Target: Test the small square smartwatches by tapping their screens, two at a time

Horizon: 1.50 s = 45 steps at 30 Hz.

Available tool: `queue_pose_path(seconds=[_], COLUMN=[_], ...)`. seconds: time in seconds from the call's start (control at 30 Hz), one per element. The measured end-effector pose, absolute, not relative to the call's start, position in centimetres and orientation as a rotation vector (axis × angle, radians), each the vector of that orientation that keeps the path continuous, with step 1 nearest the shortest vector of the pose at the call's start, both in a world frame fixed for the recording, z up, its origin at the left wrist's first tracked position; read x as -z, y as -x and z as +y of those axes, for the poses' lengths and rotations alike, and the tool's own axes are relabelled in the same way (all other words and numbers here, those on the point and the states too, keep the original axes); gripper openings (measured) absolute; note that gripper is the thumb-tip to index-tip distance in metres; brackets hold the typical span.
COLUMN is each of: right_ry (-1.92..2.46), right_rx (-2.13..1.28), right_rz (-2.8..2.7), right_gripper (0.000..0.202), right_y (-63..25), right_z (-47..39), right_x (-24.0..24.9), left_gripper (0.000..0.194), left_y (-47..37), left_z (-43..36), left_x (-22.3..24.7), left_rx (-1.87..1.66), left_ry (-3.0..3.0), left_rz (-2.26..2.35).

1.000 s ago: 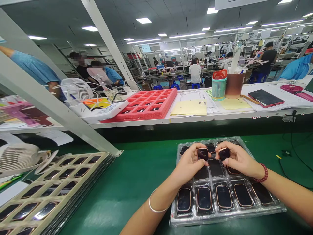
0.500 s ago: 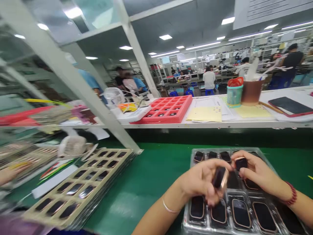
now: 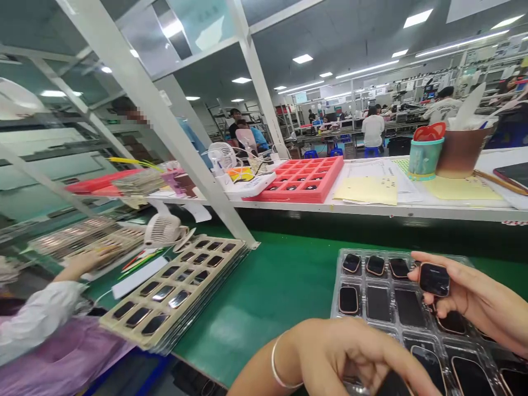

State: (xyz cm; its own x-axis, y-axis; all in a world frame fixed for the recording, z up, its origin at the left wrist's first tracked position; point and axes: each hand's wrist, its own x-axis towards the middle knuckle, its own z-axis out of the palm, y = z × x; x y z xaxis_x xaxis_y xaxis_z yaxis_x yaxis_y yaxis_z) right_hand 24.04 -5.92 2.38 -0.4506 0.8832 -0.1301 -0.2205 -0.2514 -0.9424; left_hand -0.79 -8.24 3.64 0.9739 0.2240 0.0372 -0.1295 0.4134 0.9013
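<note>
A smartwatch body (image 3: 434, 279) with a black screen and gold-toned frame is pinched in my right hand (image 3: 474, 291), screen up, above the right part of a clear plastic tray (image 3: 335, 308). My left hand (image 3: 350, 352), with a white bangle at its wrist, is curled over the tray's near left side. Its fingers close around a dark-screened watch body (image 3: 394, 385), partly cut off by the bottom edge. More watch bodies, such as one in the second row (image 3: 348, 300), lie in the tray's pockets. My left hand hides several near pockets.
To the left, stacked beige trays (image 3: 165, 324) hold watch bodies. A white fan (image 3: 163, 230) stands behind them. A co-worker's arm (image 3: 78, 269) reaches over other trays at far left. A shelf (image 3: 371, 210) carries a red foam tray (image 3: 325, 190) and cups (image 3: 427, 159).
The view has shifted, so the scene sits further right. My left hand has come down toward the near edge, away from my right hand. The watch in my right hand now shows its screen.
</note>
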Motion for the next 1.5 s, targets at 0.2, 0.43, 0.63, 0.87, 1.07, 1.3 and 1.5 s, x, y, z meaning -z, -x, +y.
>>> queue_pose_path(seconds=[0.2,0.43,0.63,0.87,1.07,1.3,1.5], right_ry=[0.55,0.408,0.427,0.774,0.912,0.944,0.672], right_rx=[-2.141,-2.273,-2.245,-1.791,-1.577,-1.51,-1.832], right_rz=[-1.216,-1.004,-1.02,-1.294,-1.519,-1.595,-1.422], right_gripper=[0.044,0.038,0.042,0.041,0.041,0.027,0.08], right_y=[-20.8,-19.1,-19.5,-21.4,-22.1,-21.9,-25.7], right_z=[-10.8,-13.3,-13.2,-7.0,-5.5,-6.1,-10.4], right_x=[-6.1,-7.7,-7.6,-4.3,-2.7,-3.0,-3.9], left_gripper=[0.058,0.053,0.046,0.033,0.037,0.029,0.06], left_y=[0.3,-1.9,-2.0,-2.0,-2.0,-1.8,2.3], left_z=[-5.7,-4.2,-4.4,-4.6,-4.8,-4.7,-9.3], left_x=[-3.5,-1.9,-2.2,-2.6,-2.5,-2.9,-4.5], left_rx=[-0.825,-0.839,-0.845,-0.981,-0.955,-0.921,-0.747], left_ry=[-1.147,-1.27,-1.293,-1.307,-1.364,-1.357,-1.167], left_rz=[0.492,0.712,0.796,0.854,0.919,0.793,0.426])
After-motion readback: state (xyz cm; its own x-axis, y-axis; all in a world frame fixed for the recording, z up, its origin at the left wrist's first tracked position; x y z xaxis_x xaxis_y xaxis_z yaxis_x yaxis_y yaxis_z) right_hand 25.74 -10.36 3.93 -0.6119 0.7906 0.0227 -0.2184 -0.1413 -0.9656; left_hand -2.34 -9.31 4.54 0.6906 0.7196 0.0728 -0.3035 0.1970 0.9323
